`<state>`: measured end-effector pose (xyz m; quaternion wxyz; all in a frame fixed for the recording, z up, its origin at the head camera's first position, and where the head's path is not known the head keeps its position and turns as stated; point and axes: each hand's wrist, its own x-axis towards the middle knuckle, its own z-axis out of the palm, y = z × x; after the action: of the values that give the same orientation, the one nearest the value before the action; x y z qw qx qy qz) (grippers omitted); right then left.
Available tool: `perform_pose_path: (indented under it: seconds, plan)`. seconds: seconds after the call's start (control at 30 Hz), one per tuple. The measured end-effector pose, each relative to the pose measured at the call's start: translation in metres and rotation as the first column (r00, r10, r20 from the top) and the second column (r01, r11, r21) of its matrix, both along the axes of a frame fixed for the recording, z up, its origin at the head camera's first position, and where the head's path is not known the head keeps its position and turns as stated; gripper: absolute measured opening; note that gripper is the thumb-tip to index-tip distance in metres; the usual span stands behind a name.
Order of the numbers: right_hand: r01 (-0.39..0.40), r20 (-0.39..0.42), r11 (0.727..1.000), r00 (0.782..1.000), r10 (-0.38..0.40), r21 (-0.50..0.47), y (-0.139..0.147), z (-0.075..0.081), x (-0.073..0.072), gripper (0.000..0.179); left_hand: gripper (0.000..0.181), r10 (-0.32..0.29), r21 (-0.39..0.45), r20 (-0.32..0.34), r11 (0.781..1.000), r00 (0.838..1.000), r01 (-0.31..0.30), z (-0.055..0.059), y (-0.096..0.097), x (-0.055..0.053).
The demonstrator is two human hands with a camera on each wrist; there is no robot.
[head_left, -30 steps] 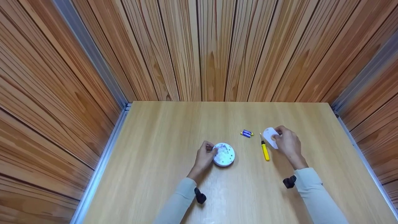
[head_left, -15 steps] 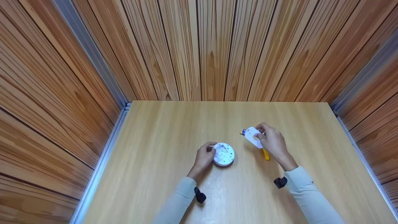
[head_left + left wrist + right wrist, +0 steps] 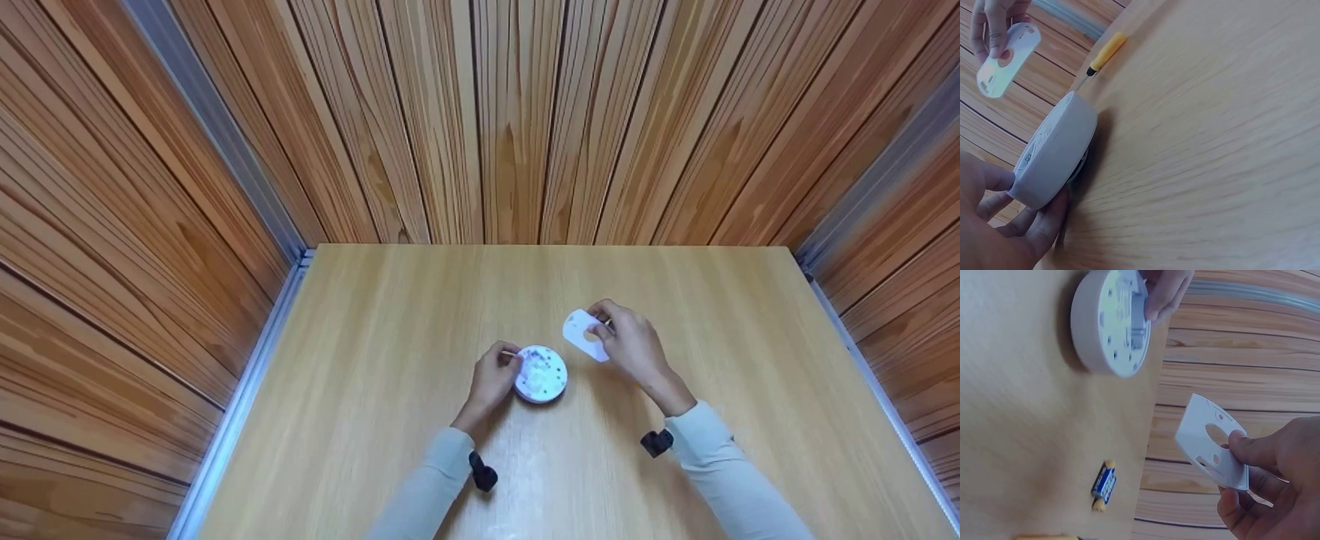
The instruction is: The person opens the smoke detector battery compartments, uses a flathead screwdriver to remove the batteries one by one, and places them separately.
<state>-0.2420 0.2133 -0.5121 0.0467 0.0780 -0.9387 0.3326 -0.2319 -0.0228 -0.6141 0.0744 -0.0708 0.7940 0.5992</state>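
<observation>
My left hand (image 3: 489,384) grips the near left edge of a round white smoke detector (image 3: 541,375), thumb on top and fingers beneath, in the left wrist view. Its upward face has small holes and, in the right wrist view, an open battery compartment (image 3: 1138,318). My right hand (image 3: 637,351) pinches a thin white mounting plate (image 3: 575,330) with a round central hole and slots, held in the air to the detector's right, apart from it. Below the plate, two blue batteries (image 3: 1104,486) with yellow ends lie on the table; in the head view they are hidden.
A yellow-handled screwdriver (image 3: 1107,52) lies on the wooden table (image 3: 375,337), its shaft partly behind the detector in the left wrist view. Plank-patterned walls (image 3: 517,120) with metal rails (image 3: 217,135) enclose the table.
My right hand has carried the mounting plate leftward toward the detector, passing over the screwdriver and batteries, which it now covers in the head view. My left hand and the detector stay in place.
</observation>
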Motion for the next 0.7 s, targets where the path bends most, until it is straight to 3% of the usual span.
perform_pose_path:
  seconds: [0.23,0.43,0.7]
  plan:
    - [-0.052,-0.006,0.999,0.999,0.052,-0.013,-0.016,-0.003,0.004,0.023,0.014,-0.007,0.024,-0.007,1.0,1.0,0.007,-0.002,0.002,0.0]
    - [-0.073,-0.021,0.997,0.997,0.072,-0.021,-0.025,-0.007,0.005,0.019,0.031,-0.025,0.026,-0.029,0.999,0.999,0.025,-0.003,0.002,0.002]
    - [-0.082,0.006,0.996,0.997,0.082,-0.026,-0.035,-0.016,0.01,0.019,0.032,-0.045,0.047,-0.006,0.998,0.999,0.045,-0.001,0.004,0.003]
